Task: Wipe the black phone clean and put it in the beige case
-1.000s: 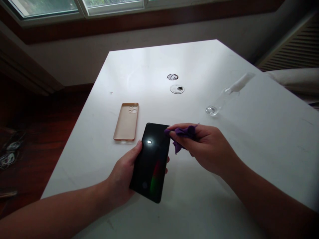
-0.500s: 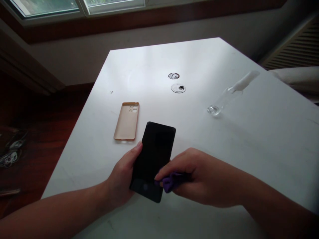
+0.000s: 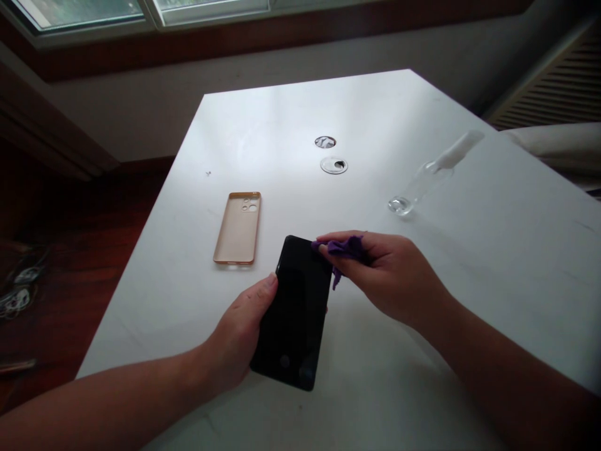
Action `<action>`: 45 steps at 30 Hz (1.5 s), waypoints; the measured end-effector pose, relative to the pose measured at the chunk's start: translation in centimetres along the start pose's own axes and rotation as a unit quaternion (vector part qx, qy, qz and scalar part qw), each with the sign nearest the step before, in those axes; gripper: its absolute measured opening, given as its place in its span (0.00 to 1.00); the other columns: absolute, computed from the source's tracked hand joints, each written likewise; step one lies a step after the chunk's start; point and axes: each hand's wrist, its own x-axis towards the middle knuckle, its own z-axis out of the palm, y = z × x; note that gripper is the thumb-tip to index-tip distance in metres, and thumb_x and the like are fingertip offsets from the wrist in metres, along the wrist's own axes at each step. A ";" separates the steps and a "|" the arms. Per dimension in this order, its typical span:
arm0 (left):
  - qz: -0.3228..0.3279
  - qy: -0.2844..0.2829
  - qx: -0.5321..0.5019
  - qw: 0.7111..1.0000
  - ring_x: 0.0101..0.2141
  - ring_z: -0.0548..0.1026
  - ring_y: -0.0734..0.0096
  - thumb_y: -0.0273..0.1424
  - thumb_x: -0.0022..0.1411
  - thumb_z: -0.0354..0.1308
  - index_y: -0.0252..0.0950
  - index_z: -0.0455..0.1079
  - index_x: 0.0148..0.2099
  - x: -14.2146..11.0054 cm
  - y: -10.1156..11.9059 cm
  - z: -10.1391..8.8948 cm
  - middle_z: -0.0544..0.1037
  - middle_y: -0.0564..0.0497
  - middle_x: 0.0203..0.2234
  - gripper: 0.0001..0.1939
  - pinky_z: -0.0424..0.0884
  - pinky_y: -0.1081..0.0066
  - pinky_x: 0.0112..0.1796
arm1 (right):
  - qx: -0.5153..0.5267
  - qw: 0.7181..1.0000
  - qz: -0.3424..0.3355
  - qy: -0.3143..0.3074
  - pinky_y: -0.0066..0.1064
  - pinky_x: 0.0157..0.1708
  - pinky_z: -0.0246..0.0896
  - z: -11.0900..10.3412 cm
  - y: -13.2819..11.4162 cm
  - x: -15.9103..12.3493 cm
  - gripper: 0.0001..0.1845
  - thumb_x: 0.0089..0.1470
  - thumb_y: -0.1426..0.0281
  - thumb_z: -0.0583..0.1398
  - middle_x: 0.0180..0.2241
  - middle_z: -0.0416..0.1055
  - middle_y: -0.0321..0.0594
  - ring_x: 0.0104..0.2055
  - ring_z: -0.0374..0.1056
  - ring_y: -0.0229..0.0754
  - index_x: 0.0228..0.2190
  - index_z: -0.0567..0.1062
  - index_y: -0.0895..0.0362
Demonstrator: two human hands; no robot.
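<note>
A black smartphone (image 3: 295, 313) is held at a tilt above the table, its dark front towards me. My left hand (image 3: 241, 332) grips it along the left edge, thumb on the rim and the other fingers mostly hidden behind. In my right hand (image 3: 387, 263) a crumpled purple cloth (image 3: 347, 248) is pinched, and it touches the phone's top right corner. Part of the cloth hangs below the fingers. A clear phone case (image 3: 237, 228) with an orange-gold rim lies on the table, beyond my left hand.
The white table (image 3: 469, 263) has two round openings, one holding crumpled silvery material (image 3: 325, 142) and one with a lidded cover (image 3: 334, 165). A clear glass or plastic bottle-like object (image 3: 417, 185) lies at the right. Cables (image 3: 21, 291) are on the floor at the left.
My right hand has moved the purple cloth from the phone's lower right part up to its top right corner. The phone has shifted slightly right and stands a little more upright.
</note>
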 end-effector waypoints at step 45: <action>0.038 -0.189 0.144 0.971 0.36 0.67 0.72 0.27 0.67 0.58 0.35 0.69 0.57 -0.2 -0.2 -0.7 0.67 0.50 0.34 0.17 0.66 0.73 0.37 | -0.106 0.983 -0.144 -0.031 0.23 0.41 0.67 1.2 -1.1 -1.7 0.19 0.54 0.76 0.61 0.42 0.78 0.29 0.40 0.75 0.33 0.47 0.76 0.50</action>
